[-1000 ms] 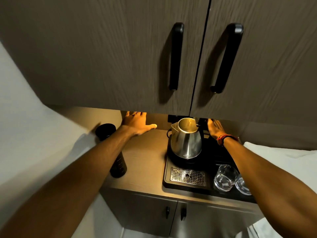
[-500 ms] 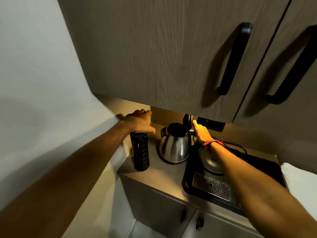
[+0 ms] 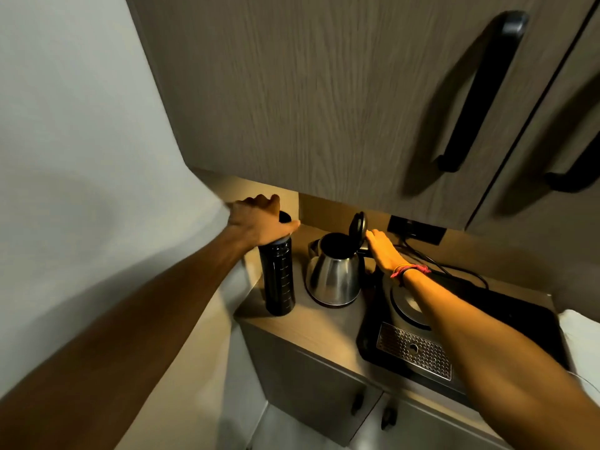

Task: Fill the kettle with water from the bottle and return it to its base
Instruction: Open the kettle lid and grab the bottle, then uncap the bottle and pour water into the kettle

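Under left grip (image 3: 259, 222), clenched on its cap: black bottle (image 3: 280, 280), upright on tabletop (image 3: 328, 323). Right grip (image 3: 383, 251) grasps kettle (image 3: 334, 274) handle, hiding it; lid up.

You see a dim scene, warmly lit from under the cabinet (image 3: 324, 92), whose handles cast soft shadows. Wide-angle distortion bends the edges, and slight blur softens everything.

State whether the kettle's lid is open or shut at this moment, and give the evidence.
Open. The lid stands hinged upright behind the kettle, leaving its dark mouth exposed. The right hand rests at the handle.
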Available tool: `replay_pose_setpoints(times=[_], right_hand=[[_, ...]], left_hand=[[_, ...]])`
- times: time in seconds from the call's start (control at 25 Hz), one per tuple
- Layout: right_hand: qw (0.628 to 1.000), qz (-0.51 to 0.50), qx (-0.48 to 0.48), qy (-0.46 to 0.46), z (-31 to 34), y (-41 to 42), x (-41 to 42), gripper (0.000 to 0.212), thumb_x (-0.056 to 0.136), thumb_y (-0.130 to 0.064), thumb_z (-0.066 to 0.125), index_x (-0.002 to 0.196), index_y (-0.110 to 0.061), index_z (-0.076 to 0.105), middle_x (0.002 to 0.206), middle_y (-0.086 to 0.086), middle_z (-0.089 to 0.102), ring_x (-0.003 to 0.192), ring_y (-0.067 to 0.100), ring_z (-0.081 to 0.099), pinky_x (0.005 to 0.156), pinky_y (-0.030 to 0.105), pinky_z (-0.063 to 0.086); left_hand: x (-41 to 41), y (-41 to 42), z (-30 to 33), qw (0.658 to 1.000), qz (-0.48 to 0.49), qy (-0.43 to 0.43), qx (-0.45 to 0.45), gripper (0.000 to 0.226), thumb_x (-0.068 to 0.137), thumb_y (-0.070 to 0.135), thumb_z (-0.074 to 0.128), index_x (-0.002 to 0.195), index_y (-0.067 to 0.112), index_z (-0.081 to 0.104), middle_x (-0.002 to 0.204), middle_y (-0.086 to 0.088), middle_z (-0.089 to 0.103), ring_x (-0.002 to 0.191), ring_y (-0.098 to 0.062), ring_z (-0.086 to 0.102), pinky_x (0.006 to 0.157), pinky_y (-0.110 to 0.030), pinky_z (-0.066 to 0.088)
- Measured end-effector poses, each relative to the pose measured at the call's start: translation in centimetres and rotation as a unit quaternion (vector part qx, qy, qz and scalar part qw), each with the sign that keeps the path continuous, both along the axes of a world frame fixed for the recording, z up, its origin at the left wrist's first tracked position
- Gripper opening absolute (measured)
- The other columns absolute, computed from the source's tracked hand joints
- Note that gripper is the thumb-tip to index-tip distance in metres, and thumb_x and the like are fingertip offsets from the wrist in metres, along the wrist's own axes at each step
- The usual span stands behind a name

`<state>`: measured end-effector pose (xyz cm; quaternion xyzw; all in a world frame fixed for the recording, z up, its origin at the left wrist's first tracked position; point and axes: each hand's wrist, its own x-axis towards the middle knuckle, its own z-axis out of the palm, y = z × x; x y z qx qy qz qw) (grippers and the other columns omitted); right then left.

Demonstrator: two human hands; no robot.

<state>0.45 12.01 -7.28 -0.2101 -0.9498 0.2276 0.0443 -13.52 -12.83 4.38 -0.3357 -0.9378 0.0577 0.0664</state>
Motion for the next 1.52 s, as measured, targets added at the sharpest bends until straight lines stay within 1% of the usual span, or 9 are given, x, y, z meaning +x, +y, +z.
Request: replay_pose_setpoints(times=[0.12, 0.24, 0.52, 0.72, 0.84, 0.96, 1.08, 1.24, 1.52], right_hand=[[0.999, -0.031, -0.023, 0.02, -1.1, 1.2, -0.3, 0.064, 0.096, -0.055, 0.014, 0.136, -0.016, 0.045, 0.148, 0.012, 0.041, 0.14, 0.036, 0.032, 0.115, 0.056, 0.027], [0.999, -0.037, 0.022, 0.003, -0.1, 0.4, 0.4, 0.056, 0.1, -0.042, 0.018, 0.151, -0.019, 0.016, 0.163, 0.002, 0.006, 0.151, 0.026, 0.0, 0.121, 0.053, 0.002], [0.995, -0.043, 0.072, -0.049, -1.0, 0.2, 0.8, 0.058, 0.099, -0.025, 0.025, 0.152, -0.012, 0.004, 0.162, 0.009, -0.008, 0.149, 0.032, -0.009, 0.121, 0.055, 0.005], [0.995, -0.037, 0.079, -0.058, -0.8, 0.7, 0.8, 0.059, 0.1, -0.026, 0.027, 0.152, -0.012, 0.003, 0.162, 0.01, -0.008, 0.149, 0.033, -0.008, 0.121, 0.056, 0.006], [0.992, -0.007, 0.109, -0.062, -0.9, 1.3, 0.7, 0.059, 0.1, -0.022, 0.03, 0.152, -0.013, 0.003, 0.162, 0.01, -0.008, 0.149, 0.034, -0.007, 0.12, 0.058, 0.008], [0.995, -0.007, 0.091, -0.049, -1.0, 1.5, 0.4, 0.057, 0.101, -0.029, 0.024, 0.152, -0.016, 0.002, 0.163, 0.006, -0.008, 0.15, 0.03, -0.006, 0.12, 0.057, 0.006], [0.997, -0.017, 0.064, -0.028, -1.1, 1.3, 0.0, 0.055, 0.101, -0.034, 0.018, 0.152, -0.019, 0.001, 0.163, 0.003, -0.007, 0.15, 0.027, -0.006, 0.121, 0.055, 0.003], [0.998, -0.018, 0.06, -0.018, -1.2, 1.0, -0.1, 0.054, 0.102, -0.035, 0.016, 0.152, -0.022, 0.0, 0.163, 0.001, -0.008, 0.15, 0.025, -0.006, 0.121, 0.053, 0.002], [0.991, 0.005, 0.126, -0.052, -1.3, 0.7, 0.5, 0.062, 0.1, -0.019, 0.035, 0.151, -0.016, 0.0, 0.162, 0.01, -0.009, 0.149, 0.035, -0.006, 0.119, 0.059, 0.008]], left_hand=[[2.6, 1.8, 0.0, 0.986, -0.062, 0.126, 0.089, 0.06, 0.091, 0.069, 0.037, 0.103, 0.013, 0.053, 0.092, -0.009, 0.058, 0.074, -0.023, 0.053, 0.065, -0.033, 0.038], [6.5, 4.0, -5.2, 0.962, -0.262, 0.03, 0.067, 0.065, 0.09, 0.067, 0.042, 0.124, 0.012, 0.051, 0.103, -0.012, 0.063, 0.085, -0.029, 0.063, 0.065, -0.034, 0.044], [11.5, 4.6, -22.0, 0.973, -0.085, -0.208, -0.053, 0.066, 0.088, 0.048, 0.062, 0.139, 0.012, 0.042, 0.136, -0.018, 0.046, 0.122, -0.036, 0.049, 0.093, -0.044, 0.047], [11.4, 4.9, -19.4, 0.988, -0.15, -0.017, 0.039, 0.077, 0.079, 0.076, 0.05, 0.12, 0.011, 0.055, 0.115, -0.012, 0.056, 0.103, -0.031, 0.054, 0.072, -0.041, 0.046], [9.7, 4.9, -12.7, 0.945, -0.227, 0.106, 0.21, 0.067, 0.084, 0.066, 0.053, 0.113, 0.006, 0.061, 0.11, -0.015, 0.061, 0.099, -0.033, 0.056, 0.079, -0.044, 0.042], [6.7, 3.3, -7.1, 0.926, -0.123, 0.129, 0.334, 0.07, 0.082, 0.071, 0.055, 0.119, 0.011, 0.059, 0.111, -0.012, 0.063, 0.105, -0.031, 0.056, 0.092, -0.048, 0.043], [2.9, 0.0, -8.7, 0.883, -0.009, -0.007, 0.47, 0.092, 0.067, 0.08, 0.067, 0.131, 0.017, 0.048, 0.126, -0.005, 0.055, 0.119, -0.022, 0.05, 0.1, -0.043, 0.044], [1.6, -2.0, -14.2, 0.755, 0.061, -0.342, 0.557, 0.11, 0.045, 0.067, 0.091, 0.136, 0.031, 0.042, 0.129, 0.005, 0.059, 0.119, -0.016, 0.059, 0.1, -0.046, 0.052], [2.2, -0.8, -16.2, 0.777, 0.107, -0.3, 0.543, 0.08, 0.048, 0.044, 0.092, 0.121, 0.034, 0.061, 0.111, 0.01, 0.071, 0.105, -0.015, 0.066, 0.091, -0.037, 0.057]])
